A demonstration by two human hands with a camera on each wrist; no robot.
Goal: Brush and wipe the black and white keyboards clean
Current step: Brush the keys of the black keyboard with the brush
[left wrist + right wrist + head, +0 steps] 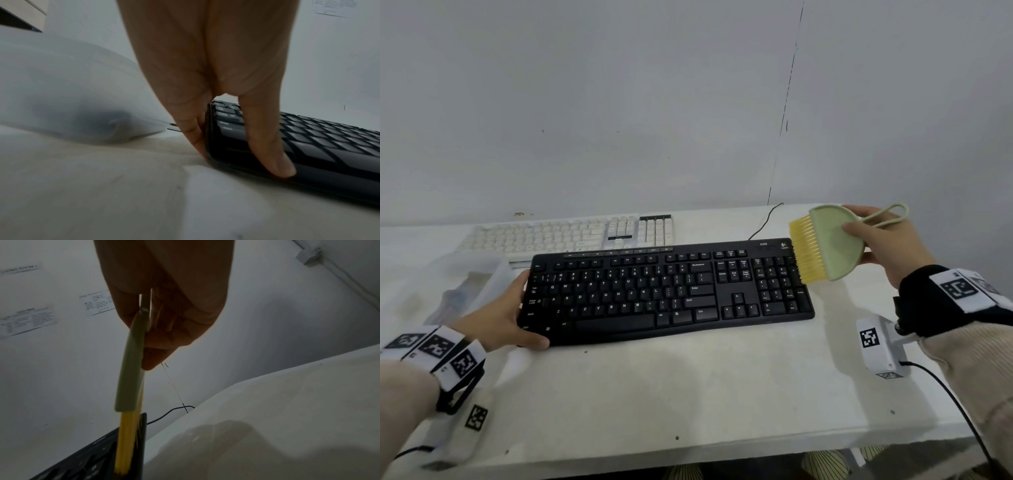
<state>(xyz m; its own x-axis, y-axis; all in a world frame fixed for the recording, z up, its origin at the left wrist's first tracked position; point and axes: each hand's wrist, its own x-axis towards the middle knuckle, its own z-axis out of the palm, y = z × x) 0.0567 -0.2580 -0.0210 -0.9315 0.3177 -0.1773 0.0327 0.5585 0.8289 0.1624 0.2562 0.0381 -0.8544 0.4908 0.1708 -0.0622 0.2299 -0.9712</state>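
Observation:
A black keyboard (667, 291) lies across the middle of the white table (688, 394). Behind it, against the wall, rests a white keyboard (571, 234). My left hand (506, 315) grips the black keyboard's left end (226, 146), thumb on the front corner and fingers along the side edge. My right hand (887, 243) pinches a pale green brush (835, 243) with yellow bristles (806, 250). The bristles (125, 443) hang over the keyboard's right end, by the number pad (90, 462); I cannot tell whether they touch it.
A translucent plastic bag (462, 284) lies left of the black keyboard, close beside my left hand, also seen as the bag (72, 97). A black cable (763, 222) runs from the keyboard's back right up the wall. The table's front edge (722, 455) is near me.

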